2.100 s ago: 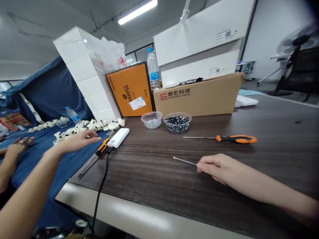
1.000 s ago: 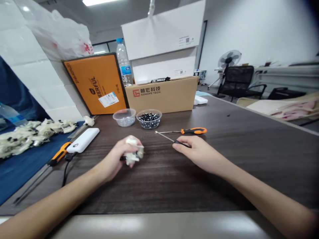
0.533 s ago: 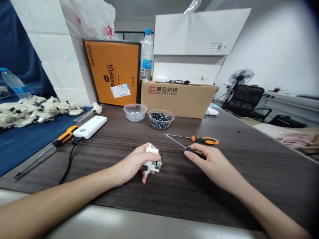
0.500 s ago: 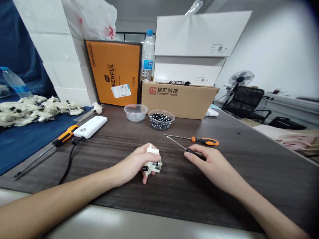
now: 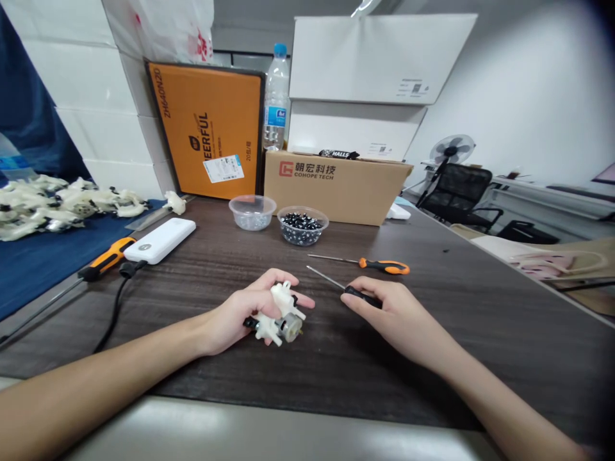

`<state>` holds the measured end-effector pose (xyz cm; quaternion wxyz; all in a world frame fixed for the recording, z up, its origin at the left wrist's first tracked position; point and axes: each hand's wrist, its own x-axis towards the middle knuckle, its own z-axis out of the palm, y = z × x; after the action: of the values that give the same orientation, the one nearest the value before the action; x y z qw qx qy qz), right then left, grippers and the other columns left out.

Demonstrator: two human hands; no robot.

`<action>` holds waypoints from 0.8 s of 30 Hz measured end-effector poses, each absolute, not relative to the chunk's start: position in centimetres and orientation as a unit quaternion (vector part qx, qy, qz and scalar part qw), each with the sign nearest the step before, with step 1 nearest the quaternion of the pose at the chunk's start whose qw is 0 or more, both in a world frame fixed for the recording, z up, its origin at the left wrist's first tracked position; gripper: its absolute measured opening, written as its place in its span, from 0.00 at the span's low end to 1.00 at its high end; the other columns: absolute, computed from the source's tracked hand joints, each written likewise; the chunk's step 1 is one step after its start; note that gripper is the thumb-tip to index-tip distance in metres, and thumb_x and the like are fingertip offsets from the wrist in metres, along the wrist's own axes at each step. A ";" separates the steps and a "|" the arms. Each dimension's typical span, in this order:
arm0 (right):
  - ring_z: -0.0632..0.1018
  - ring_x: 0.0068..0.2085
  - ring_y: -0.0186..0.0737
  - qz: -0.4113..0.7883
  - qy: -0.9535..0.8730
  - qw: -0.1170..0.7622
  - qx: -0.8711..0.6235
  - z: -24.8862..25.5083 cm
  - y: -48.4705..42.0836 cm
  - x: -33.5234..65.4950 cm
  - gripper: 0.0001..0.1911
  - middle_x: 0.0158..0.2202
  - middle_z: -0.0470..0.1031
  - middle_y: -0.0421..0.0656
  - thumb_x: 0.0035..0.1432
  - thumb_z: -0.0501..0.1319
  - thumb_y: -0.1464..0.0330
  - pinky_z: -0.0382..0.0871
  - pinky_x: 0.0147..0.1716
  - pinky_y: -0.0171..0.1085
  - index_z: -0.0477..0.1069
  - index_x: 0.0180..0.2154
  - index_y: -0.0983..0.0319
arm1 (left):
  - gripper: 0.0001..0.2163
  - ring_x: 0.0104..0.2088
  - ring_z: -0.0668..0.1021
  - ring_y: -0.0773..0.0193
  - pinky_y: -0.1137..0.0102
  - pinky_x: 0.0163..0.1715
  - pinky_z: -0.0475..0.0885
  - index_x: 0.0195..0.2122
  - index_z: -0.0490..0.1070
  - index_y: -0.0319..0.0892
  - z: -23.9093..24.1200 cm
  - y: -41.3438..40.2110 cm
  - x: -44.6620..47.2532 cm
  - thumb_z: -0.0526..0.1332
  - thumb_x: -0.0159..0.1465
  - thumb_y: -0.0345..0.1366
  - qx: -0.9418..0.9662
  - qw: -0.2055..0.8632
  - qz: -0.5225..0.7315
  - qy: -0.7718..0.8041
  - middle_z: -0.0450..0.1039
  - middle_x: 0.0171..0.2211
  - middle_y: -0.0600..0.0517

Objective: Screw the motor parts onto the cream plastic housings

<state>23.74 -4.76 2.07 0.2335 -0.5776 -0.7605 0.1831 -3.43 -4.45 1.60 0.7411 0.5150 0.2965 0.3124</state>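
My left hand (image 5: pixel 252 307) is closed around a white plastic part with a small metal motor (image 5: pixel 290 327) set in it, held over the dark table. Black pieces show at its edges, and the fingers cover some of it. In my right hand (image 5: pixel 379 304) is a screwdriver with a black handle (image 5: pixel 361 296), its thin shaft pointing up and left, away from the part. Just beyond it lies a screwdriver with an orange and black handle (image 5: pixel 387 266). Farther back, a clear tub (image 5: pixel 303 235) contains many small black and silver pieces, and another clear tub (image 5: pixel 252 214) has a few small bits.
At left, a long orange-handled screwdriver (image 5: pixel 108 258) lies by a white power bank (image 5: pixel 161 241) with a black cable. White plastic parts (image 5: pixel 72 205) are heaped on a blue cloth. A brown carton (image 5: pixel 331 195), an orange box (image 5: pixel 206 134) and a water bottle (image 5: pixel 276 102) stand behind.
The white part has been turned in my left hand, so its motor end now faces down and towards me. My right hand still grips the black-handled screwdriver. The whole view has shifted slightly.
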 end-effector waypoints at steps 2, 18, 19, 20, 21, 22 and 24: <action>0.78 0.37 0.46 0.182 -0.762 0.234 -0.575 2.1 -4.9 23.7 0.16 0.35 0.80 0.40 0.68 0.58 0.55 0.66 0.37 0.43 0.74 0.34 0.57 | 0.31 0.40 0.80 0.57 0.67 0.33 0.70 0.53 0.60 0.44 1.5 -4.6 -3.5 0.61 0.45 0.32 0.520 0.749 0.304 0.275 0.75 0.58 0.38; 0.79 0.39 0.47 0.169 -0.772 0.237 -0.565 2.7 -5.7 23.4 0.11 0.38 0.81 0.41 0.68 0.59 0.60 0.65 0.40 0.43 0.75 0.36 0.57 | 0.36 0.47 0.81 0.56 0.65 0.43 0.73 0.62 0.61 0.50 0.3 -4.9 -4.4 0.67 0.52 0.27 0.567 0.752 0.299 0.150 0.63 0.68 0.38; 0.79 0.40 0.47 0.169 -0.772 0.238 -0.564 2.7 -5.7 23.5 0.11 0.38 0.81 0.41 0.68 0.60 0.60 0.65 0.40 0.43 0.75 0.36 0.57 | 0.36 0.48 0.81 0.56 0.65 0.44 0.73 0.62 0.60 0.51 0.3 -5.0 -4.4 0.67 0.53 0.26 0.572 0.748 0.299 0.156 0.63 0.68 0.38; 0.78 0.40 0.47 0.170 -0.773 0.240 -0.563 2.7 -5.8 23.5 0.10 0.38 0.81 0.40 0.67 0.60 0.60 0.65 0.40 0.43 0.75 0.36 0.57 | 0.36 0.49 0.81 0.55 0.65 0.44 0.74 0.63 0.60 0.51 0.3 -5.0 -4.3 0.67 0.54 0.26 0.576 0.744 0.298 0.162 0.63 0.68 0.38; 0.78 0.40 0.47 0.171 -0.773 0.240 -0.562 2.7 -5.8 23.5 0.10 0.38 0.81 0.40 0.67 0.60 0.60 0.65 0.40 0.43 0.75 0.36 0.57 | 0.36 0.49 0.81 0.55 0.65 0.45 0.74 0.63 0.60 0.51 0.3 -4.9 -4.3 0.67 0.54 0.25 0.581 0.739 0.298 0.166 0.64 0.68 0.38; 0.78 0.39 0.46 0.173 -0.772 0.241 -0.562 2.7 -5.8 23.5 0.10 0.37 0.81 0.40 0.67 0.60 0.60 0.65 0.40 0.42 0.75 0.36 0.57 | 0.37 0.50 0.81 0.55 0.65 0.45 0.74 0.64 0.60 0.52 0.2 -4.9 -4.2 0.67 0.54 0.23 0.584 0.737 0.298 0.167 0.65 0.67 0.39; 0.78 0.38 0.46 0.176 -0.771 0.242 -0.561 2.6 -5.9 23.5 0.10 0.37 0.81 0.40 0.67 0.60 0.61 0.64 0.39 0.42 0.75 0.35 0.57 | 0.37 0.51 0.81 0.54 0.64 0.46 0.74 0.63 0.60 0.51 0.0 -4.7 -4.1 0.67 0.53 0.22 0.583 0.737 0.301 0.162 0.71 0.63 0.39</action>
<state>23.46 -5.88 2.65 0.2422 -0.5613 -0.7715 0.1763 -4.06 -4.66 0.05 0.7367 0.5832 0.1624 0.3012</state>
